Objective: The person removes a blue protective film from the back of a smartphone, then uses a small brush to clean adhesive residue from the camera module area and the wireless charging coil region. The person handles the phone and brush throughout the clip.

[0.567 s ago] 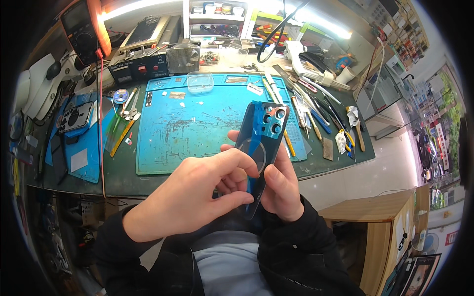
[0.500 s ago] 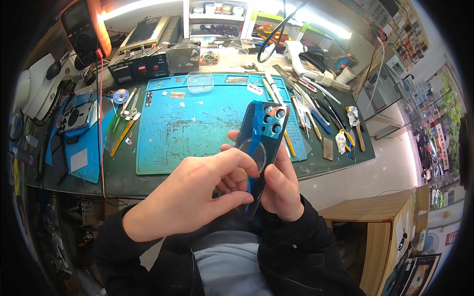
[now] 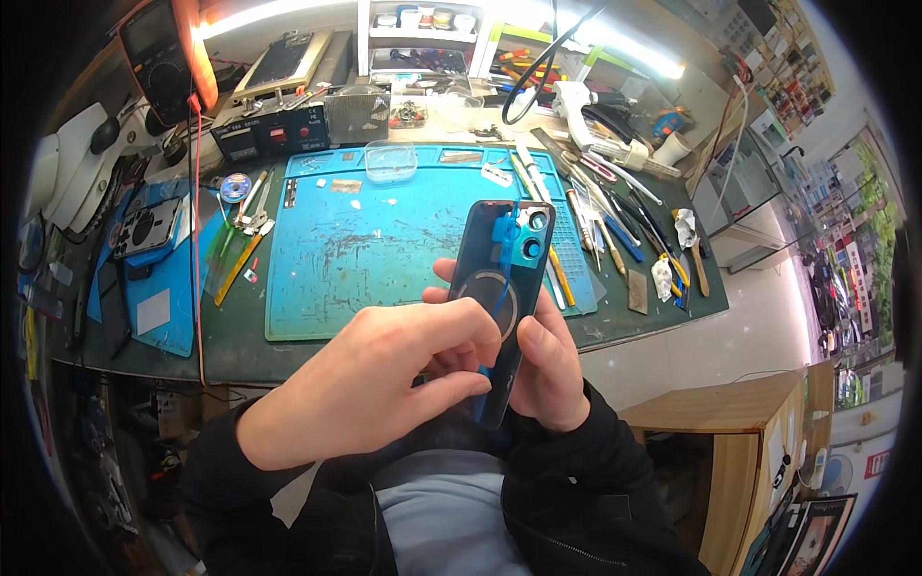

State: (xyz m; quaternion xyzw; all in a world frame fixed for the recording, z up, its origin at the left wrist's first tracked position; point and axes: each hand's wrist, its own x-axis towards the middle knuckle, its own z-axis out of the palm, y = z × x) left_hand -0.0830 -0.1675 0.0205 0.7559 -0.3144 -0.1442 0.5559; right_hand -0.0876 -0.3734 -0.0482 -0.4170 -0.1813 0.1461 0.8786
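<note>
Hands: we see our left hand (image 3: 370,379) and right hand (image 3: 547,370) meeting in front of the chest, both closed on one thing.
Left hand: its fingers curl in from the left and pinch the lower part of the phone back cover (image 3: 499,302), thumb under, index finger on top.
Right hand: it cradles the cover from behind and from the right, the thumb lying along the right edge; the other fingers are hidden behind the panel.
Phone back cover: dark blue, held upright and slightly tilted above the near edge of the bench, camera holes at the top, a ring shape in the middle of its inner face.
In the way: our left hand hides the cover's lower left corner, and the cover hides part of the blue work mat (image 3: 384,245).
Mat: it lies on the green bench top (image 3: 240,350), with a small clear dish (image 3: 391,160) at its far edge.
Right of the mat: we see a row of tweezers and screwdrivers (image 3: 615,230).
Left of the mat: another phone (image 3: 144,228) lies flat, a red wire (image 3: 198,221) runs down past it, and a multimeter (image 3: 163,48) stands at the back.
</note>
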